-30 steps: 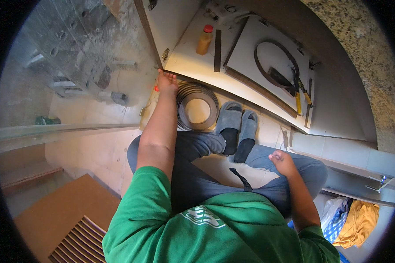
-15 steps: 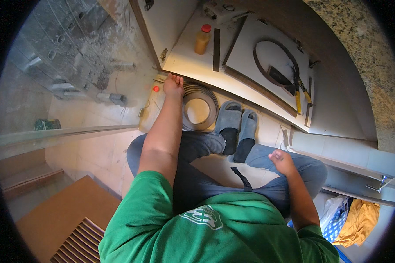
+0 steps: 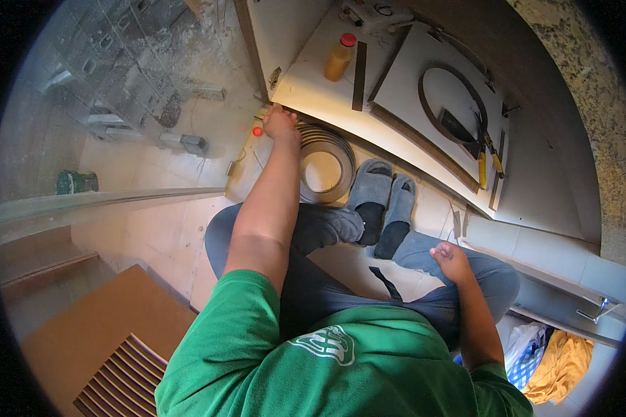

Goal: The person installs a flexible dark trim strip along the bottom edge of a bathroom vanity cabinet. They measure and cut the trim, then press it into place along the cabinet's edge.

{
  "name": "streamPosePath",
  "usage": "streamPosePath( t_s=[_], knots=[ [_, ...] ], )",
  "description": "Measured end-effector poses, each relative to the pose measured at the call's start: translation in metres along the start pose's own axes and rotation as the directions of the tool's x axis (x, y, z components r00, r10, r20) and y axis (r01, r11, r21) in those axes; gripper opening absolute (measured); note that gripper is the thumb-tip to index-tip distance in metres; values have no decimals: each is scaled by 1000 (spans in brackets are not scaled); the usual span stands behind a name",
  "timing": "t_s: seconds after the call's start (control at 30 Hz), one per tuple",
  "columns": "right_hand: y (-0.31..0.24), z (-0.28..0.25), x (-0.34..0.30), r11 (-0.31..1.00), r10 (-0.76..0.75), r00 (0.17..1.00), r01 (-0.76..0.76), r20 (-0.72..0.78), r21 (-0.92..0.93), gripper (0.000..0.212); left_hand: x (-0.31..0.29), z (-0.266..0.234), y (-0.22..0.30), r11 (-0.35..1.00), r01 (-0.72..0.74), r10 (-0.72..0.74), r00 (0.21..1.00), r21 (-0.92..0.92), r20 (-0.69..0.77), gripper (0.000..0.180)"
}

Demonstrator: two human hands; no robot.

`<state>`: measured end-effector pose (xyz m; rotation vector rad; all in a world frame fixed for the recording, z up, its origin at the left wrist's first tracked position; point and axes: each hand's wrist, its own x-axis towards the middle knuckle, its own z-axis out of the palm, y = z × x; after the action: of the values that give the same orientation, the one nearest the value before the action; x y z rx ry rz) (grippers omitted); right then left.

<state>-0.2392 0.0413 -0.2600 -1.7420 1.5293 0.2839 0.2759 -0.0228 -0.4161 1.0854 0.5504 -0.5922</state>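
Observation:
My left hand (image 3: pixel 279 124) reaches to the front edge of the white cabinet floor (image 3: pixel 306 101), at its left corner. Its fingers are curled against that edge; what they hold, if anything, is hidden. Just below and right of it, a coil of brown edge banding (image 3: pixel 346 156) lies flat on the ground. A small red cap (image 3: pixel 257 131) sits beside my left wrist. Over my right knee, my right hand (image 3: pixel 452 263) is closed in a loose fist, with nothing visible in it.
Inside the cabinet stand a red-capped bottle (image 3: pixel 340 57) and a loose white panel (image 3: pixel 403 83), bearing a strip loop (image 3: pixel 424 97) and yellow-handled cutters (image 3: pixel 483 167). A glass pane (image 3: pixel 118 201) is at left; a brown board (image 3: pixel 97 306) lies lower left. Orange cloth (image 3: pixel 563 365) is lower right.
My left hand has stayed by the cabinet edge, and its fingers have curled in more. The view has shifted slightly. My right hand remains over the knee.

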Motion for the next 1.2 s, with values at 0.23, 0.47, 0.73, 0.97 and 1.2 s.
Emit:
streamPosePath(
  t_s=[0.23, 0.47, 0.73, 0.97, 1.2],
  knots=[
    [-19, 1, 1, 994, -87, 996, 87, 7, 67, 23, 3, 3, 1, 1000, 0, 0, 1000, 13, 16, 19],
    [-171, 31, 91, 784, -615, 788, 609, -23, -119, 19, 11, -5, 4, 998, 55, -54, 998, -24, 42, 21],
    [-390, 107, 215, 644, -685, 726, 642, 60, -415, 21, 43, -22, -6, 976, 190, -180, 979, -109, 92, 13],
    [-429, 120, 249, 595, -617, 768, 599, 172, -536, 28, 50, -33, -7, 933, 297, -247, 940, -205, 236, 10],
    [-434, 125, 259, 531, -625, 727, 663, 284, -528, 27, 36, -31, -2, 971, 189, -158, 968, -150, 197, 15]
  ],
)
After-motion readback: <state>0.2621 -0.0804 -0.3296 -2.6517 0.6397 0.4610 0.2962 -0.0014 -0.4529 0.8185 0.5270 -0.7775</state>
